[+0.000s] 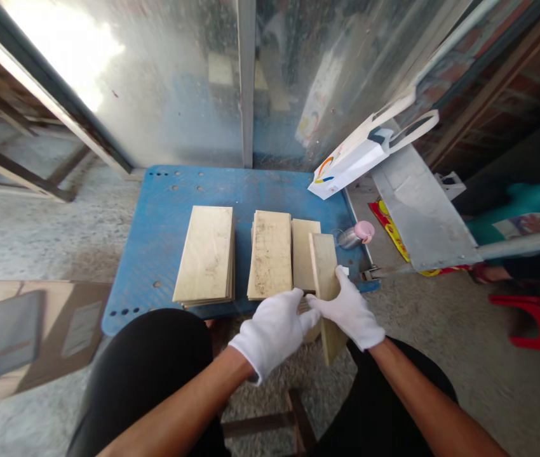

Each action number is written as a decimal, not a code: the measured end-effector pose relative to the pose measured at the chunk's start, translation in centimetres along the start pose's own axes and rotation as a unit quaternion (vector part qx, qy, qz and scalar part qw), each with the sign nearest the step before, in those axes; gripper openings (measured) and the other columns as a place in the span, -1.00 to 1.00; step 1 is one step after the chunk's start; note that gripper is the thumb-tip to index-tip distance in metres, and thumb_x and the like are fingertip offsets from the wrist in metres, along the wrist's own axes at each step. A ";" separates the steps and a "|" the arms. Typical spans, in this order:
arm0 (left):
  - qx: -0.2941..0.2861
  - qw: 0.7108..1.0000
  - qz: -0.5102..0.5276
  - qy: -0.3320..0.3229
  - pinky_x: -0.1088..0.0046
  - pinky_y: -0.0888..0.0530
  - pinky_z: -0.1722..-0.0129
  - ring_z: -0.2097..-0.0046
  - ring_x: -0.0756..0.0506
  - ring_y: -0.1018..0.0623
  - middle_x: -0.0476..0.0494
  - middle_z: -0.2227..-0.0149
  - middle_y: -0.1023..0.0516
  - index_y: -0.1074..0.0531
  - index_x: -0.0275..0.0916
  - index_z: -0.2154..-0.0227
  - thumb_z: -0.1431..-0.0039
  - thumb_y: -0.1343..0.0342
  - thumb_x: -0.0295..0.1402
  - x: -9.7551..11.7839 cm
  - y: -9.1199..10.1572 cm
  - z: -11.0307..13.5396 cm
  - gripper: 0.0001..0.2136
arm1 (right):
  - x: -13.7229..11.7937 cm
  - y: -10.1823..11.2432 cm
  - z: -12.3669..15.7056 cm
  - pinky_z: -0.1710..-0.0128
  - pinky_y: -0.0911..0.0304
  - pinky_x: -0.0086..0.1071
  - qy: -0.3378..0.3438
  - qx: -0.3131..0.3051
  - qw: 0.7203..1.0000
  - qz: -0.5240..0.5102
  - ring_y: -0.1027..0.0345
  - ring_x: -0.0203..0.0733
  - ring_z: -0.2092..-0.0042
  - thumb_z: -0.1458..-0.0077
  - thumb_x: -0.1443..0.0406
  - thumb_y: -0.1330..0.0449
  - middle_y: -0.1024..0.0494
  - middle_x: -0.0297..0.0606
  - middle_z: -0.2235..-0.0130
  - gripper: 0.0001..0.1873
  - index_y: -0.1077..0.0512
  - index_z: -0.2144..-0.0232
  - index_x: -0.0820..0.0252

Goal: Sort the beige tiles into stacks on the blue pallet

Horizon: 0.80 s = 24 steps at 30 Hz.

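My right hand [352, 312], in a white glove, is closed around a pale cream rectangular board [324, 254], held tilted on its edge near the table's front right. My left hand [274, 330], also gloved in white, is at the front edge of the smaller right-hand stack of boards [305, 254], thumb and forefinger apart beside the held board. Its other fingers are partly hidden. To the left are a middle stack [270, 254] with dark smudges on its top board and a left stack [207, 254]. All three stacks rest on a blue table [155, 222].
A white paper bag [351, 162] and a metal cup with a pink lid [358, 233] stand on the right side. Behind the table rises a glazed panel [184, 95]. Flattened cardboard [55, 311] lies at left; a red stool [532, 317] is at right, near another person.
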<state>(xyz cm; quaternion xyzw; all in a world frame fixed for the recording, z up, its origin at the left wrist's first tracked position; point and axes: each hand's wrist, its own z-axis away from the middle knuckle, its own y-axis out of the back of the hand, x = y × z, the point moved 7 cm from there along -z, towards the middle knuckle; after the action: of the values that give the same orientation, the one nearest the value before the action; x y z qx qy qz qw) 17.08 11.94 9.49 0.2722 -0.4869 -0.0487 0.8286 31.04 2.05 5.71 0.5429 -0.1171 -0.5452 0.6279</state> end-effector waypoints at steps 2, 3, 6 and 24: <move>0.007 0.997 -0.074 0.002 0.33 -0.45 0.06 0.11 -0.18 -0.58 -0.23 0.16 -0.58 -0.44 -0.27 0.13 -0.24 -0.04 -0.12 0.1 0.4 -0.4 -0.68 | 0.2 0.5 -1.0 -0.18 -0.20 -0.17 -0.014 -0.004 1.000 0.011 -0.24 0.09 -0.23 0.24 -0.13 -0.33 -0.31 0.10 -0.23 0.20 -0.06 -0.31 0.38; 0.017 0.993 -0.113 0.009 0.31 -0.45 0.04 0.08 -0.20 -0.57 -0.27 0.12 -0.57 -0.41 -0.29 0.07 -0.24 -0.04 -0.12 0.0 0.8 -0.9 -0.64 | 0.3 0.6 -1.6 -0.18 -0.21 -0.17 -0.021 -0.008 1.000 0.017 -0.24 0.09 -0.22 0.23 -0.15 -0.32 -0.31 0.13 -0.22 0.22 -0.04 -0.31 0.42; 0.074 0.969 -0.232 0.029 0.23 -0.41 -0.05 -0.09 -0.28 -0.48 -0.43 -0.07 -0.45 -0.33 -0.39 -0.05 -0.24 -0.04 -0.17 -0.9 2.3 -3.5 -0.56 | 0.7 0.5 -3.3 -0.16 -0.20 -0.14 -0.042 -0.023 0.998 0.042 -0.23 0.16 -0.22 0.25 -0.22 -0.30 -0.31 0.20 -0.21 0.30 0.01 -0.32 0.49; 0.222 0.908 -0.353 0.045 0.01 -0.07 -0.30 -0.39 -0.34 0.01 -0.38 -0.39 -0.01 0.05 -0.39 -0.36 -0.34 0.29 -0.02 -8.5 3.4 -13.1 -0.32 | -1.2 -4.5 -13.3 -0.05 -0.27 -0.06 -0.125 0.000 0.988 0.093 -0.29 0.28 -0.14 0.39 -0.25 -0.33 -0.32 0.28 -0.13 0.44 0.10 -0.32 0.49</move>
<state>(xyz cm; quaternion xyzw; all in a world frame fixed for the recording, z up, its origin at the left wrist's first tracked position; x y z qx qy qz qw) 22.97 23.08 -0.36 0.6051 -0.3190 -0.2163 0.6967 37.94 11.23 -2.48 0.4571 -0.2452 -0.5480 0.6562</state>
